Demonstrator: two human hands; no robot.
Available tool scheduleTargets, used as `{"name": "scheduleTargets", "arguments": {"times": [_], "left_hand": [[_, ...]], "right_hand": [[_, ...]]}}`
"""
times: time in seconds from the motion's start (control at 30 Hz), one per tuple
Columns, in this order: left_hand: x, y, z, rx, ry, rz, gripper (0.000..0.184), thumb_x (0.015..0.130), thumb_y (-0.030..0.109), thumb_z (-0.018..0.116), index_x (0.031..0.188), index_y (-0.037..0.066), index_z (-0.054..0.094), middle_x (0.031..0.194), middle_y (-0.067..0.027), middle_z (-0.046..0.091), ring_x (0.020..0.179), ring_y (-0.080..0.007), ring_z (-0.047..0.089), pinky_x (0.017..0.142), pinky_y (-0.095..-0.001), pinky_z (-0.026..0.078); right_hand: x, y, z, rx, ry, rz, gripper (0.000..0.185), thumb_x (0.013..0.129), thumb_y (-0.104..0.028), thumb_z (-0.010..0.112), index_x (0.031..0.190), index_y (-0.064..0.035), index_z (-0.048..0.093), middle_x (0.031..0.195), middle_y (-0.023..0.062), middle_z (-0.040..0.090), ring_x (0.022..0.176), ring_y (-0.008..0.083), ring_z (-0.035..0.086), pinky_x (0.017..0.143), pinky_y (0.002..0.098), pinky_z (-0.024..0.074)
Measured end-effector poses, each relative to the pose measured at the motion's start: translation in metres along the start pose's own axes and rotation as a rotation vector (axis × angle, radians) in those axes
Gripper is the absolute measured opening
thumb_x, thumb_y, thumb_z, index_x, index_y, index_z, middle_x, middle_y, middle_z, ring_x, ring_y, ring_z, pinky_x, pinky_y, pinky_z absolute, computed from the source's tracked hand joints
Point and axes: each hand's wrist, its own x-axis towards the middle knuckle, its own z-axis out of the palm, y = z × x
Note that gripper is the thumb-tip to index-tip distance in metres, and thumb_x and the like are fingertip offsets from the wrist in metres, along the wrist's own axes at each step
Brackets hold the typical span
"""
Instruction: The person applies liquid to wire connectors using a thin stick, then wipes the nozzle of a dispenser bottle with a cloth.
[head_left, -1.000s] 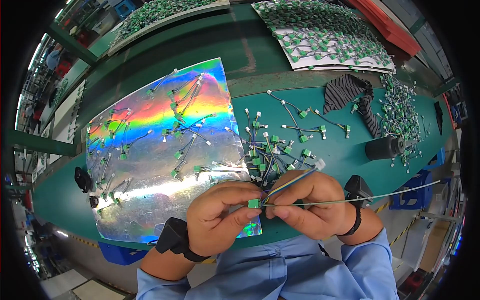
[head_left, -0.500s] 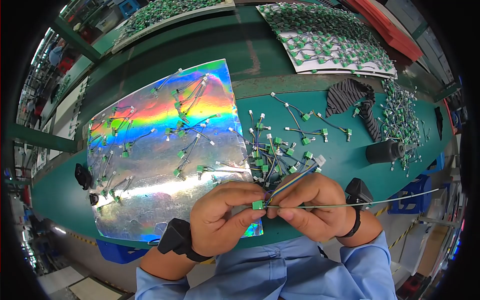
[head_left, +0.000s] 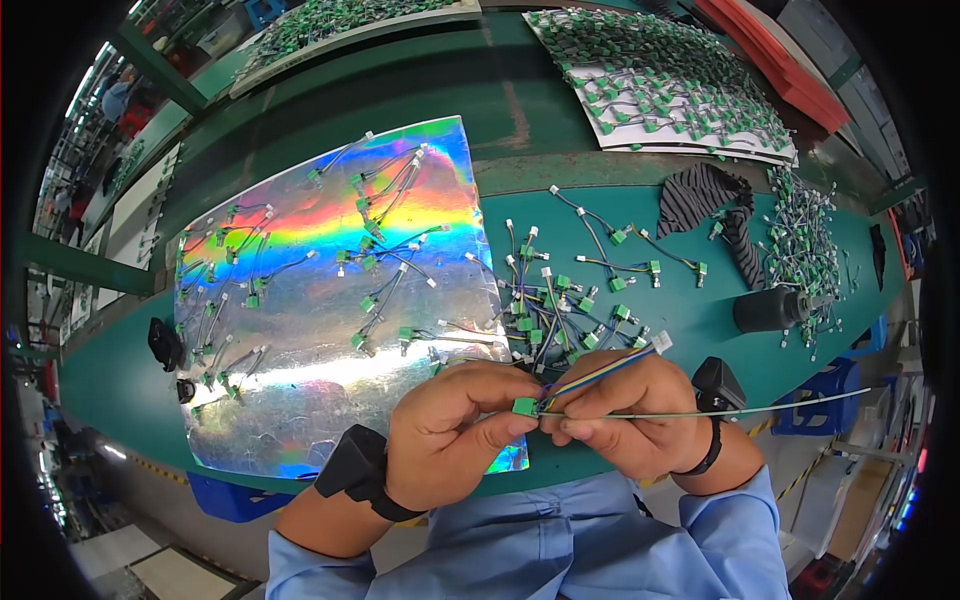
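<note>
My left hand (head_left: 450, 430) is closed, pinching a small green connector block (head_left: 524, 406) between thumb and forefinger. Blue and yellow wires (head_left: 607, 370) run from this block up over my right fingers to a white plug (head_left: 661, 342). In my right hand (head_left: 640, 425), thumb and forefinger grip a long thin pale-green rod (head_left: 780, 406), which sticks out far to the right. Its left end reaches the wire side of the block; whether it goes inside cannot be seen. Just beyond my hands lies a pile of similar green wired connectors (head_left: 535, 325).
A shiny silver sheet (head_left: 300, 390) bears scattered connectors on the left. On the right are a black bottle (head_left: 770, 310), a striped dark cloth (head_left: 700, 190) and a heap of wired connectors (head_left: 800, 240). A white board (head_left: 620, 130) full of them stands behind.
Both hands keep their grips, close together. The white plug and wires have swung slightly right and down. The view has shifted a little.
</note>
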Motion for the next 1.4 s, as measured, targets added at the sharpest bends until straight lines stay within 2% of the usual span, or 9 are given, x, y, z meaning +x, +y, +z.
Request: {"name": "scheduleTargets", "arguments": {"times": [0.17, 0.37, 0.47, 0.77, 0.87, 0.97, 1.17, 1.27, 1.4], "left_hand": [[-0.001, 0.001, 0.0, -0.049, -0.007, -0.036, 0.021, 0.093, 0.0, 0.063, 0.113, -0.004, 0.061, 0.109, -0.0134, 0.062, 0.101, -0.0173, 0.063, 0.084, -0.0298, 0.052], [-0.001, -0.003, 0.003, -0.208, -0.023, -0.044, 0.021, 0.095, 0.0, 0.06, 0.115, -0.004, 0.059, 0.11, -0.0117, 0.062, 0.098, -0.0161, 0.064, 0.087, -0.0291, 0.052], [-0.002, -0.003, 0.003, -0.23, -0.024, -0.063, 0.021, 0.095, 0.0, 0.06, 0.115, -0.004, 0.058, 0.111, -0.0114, 0.061, 0.1, -0.0161, 0.064, 0.088, -0.0292, 0.052], [-0.003, -0.007, 0.002, -0.269, -0.037, -0.06, 0.021, 0.096, 0.001, 0.059, 0.116, -0.004, 0.058, 0.11, -0.0116, 0.062, 0.101, -0.0163, 0.063, 0.089, -0.0293, 0.051], [-0.002, -0.005, 0.002, -0.29, -0.05, -0.063, 0.02, 0.096, 0.001, 0.059, 0.115, -0.004, 0.058, 0.109, -0.0113, 0.062, 0.101, -0.0163, 0.063, 0.089, -0.0291, 0.051], [-0.001, -0.006, 0.002, -0.309, -0.07, -0.069, 0.019, 0.096, 0.002, 0.059, 0.115, -0.003, 0.058, 0.109, -0.011, 0.062, 0.101, -0.0161, 0.063, 0.088, -0.0288, 0.051], [-0.003, -0.007, 0.005, -0.319, -0.048, -0.067, 0.019, 0.096, 0.002, 0.058, 0.115, -0.003, 0.057, 0.111, -0.0107, 0.062, 0.101, -0.0153, 0.063, 0.089, -0.0284, 0.05], [-0.004, -0.008, 0.006, -0.358, -0.027, -0.061, 0.02, 0.097, 0.002, 0.058, 0.116, -0.003, 0.057, 0.111, -0.0109, 0.061, 0.102, -0.0155, 0.062, 0.089, -0.0283, 0.05], [-0.002, -0.007, 0.006, -0.315, -0.03, -0.025, 0.02, 0.096, 0.001, 0.058, 0.116, -0.004, 0.057, 0.112, -0.0119, 0.061, 0.102, -0.0163, 0.062, 0.089, -0.0289, 0.05]], "right_hand": [[0.0, -0.003, 0.001, -0.016, 0.003, 0.051, 0.01, 0.087, -0.011, 0.071, 0.089, -0.0015, 0.067, 0.086, 0.0138, 0.07, 0.079, 0.0295, 0.07, 0.065, 0.0358, 0.0547], [-0.001, -0.002, 0.001, -0.11, -0.027, -0.047, 0.012, 0.088, -0.009, 0.069, 0.097, -0.0033, 0.064, 0.091, 0.0124, 0.071, 0.077, 0.0281, 0.069, 0.062, 0.0349, 0.0547], [-0.001, -0.001, 0.004, -0.091, 0.019, -0.081, 0.013, 0.093, -0.01, 0.064, 0.104, -0.0018, 0.064, 0.086, 0.0185, 0.07, 0.066, 0.0233, 0.07, 0.06, 0.0324, 0.0569], [0.003, -0.003, 0.007, -0.147, 0.014, -0.165, 0.014, 0.093, -0.007, 0.063, 0.106, -0.0018, 0.063, 0.086, 0.0199, 0.07, 0.065, 0.0229, 0.07, 0.059, 0.0315, 0.0575], [0.005, -0.009, 0.002, -0.073, -0.077, -0.011, 0.012, 0.093, -0.007, 0.063, 0.103, -0.0015, 0.064, 0.083, 0.0184, 0.07, 0.061, 0.0213, 0.068, 0.056, 0.0301, 0.0552], [-0.009, 0.0, 0.006, 0.098, 0.023, 0.078, 0.015, 0.086, -0.003, 0.071, 0.099, -0.003, 0.063, 0.095, 0.0134, 0.068, 0.074, 0.0256, 0.068, 0.061, 0.033, 0.0543], [-0.009, 0.002, 0.009, 0.062, 0.088, -0.011, 0.014, 0.087, -0.004, 0.071, 0.098, -0.0022, 0.063, 0.094, 0.0142, 0.068, 0.072, 0.0261, 0.068, 0.061, 0.0339, 0.054], [-0.001, -0.003, 0.006, 0.055, 0.012, -0.063, 0.014, 0.087, -0.003, 0.069, 0.099, -0.0016, 0.061, 0.092, 0.0137, 0.067, 0.072, 0.0263, 0.067, 0.06, 0.0346, 0.0537], [-0.001, -0.005, 0.009, 0.001, 0.047, -0.059, 0.009, 0.093, -0.003, 0.059, 0.1, -0.0004, 0.064, 0.084, 0.0202, 0.068, 0.064, 0.0218, 0.068, 0.06, 0.0314, 0.0558]]}}
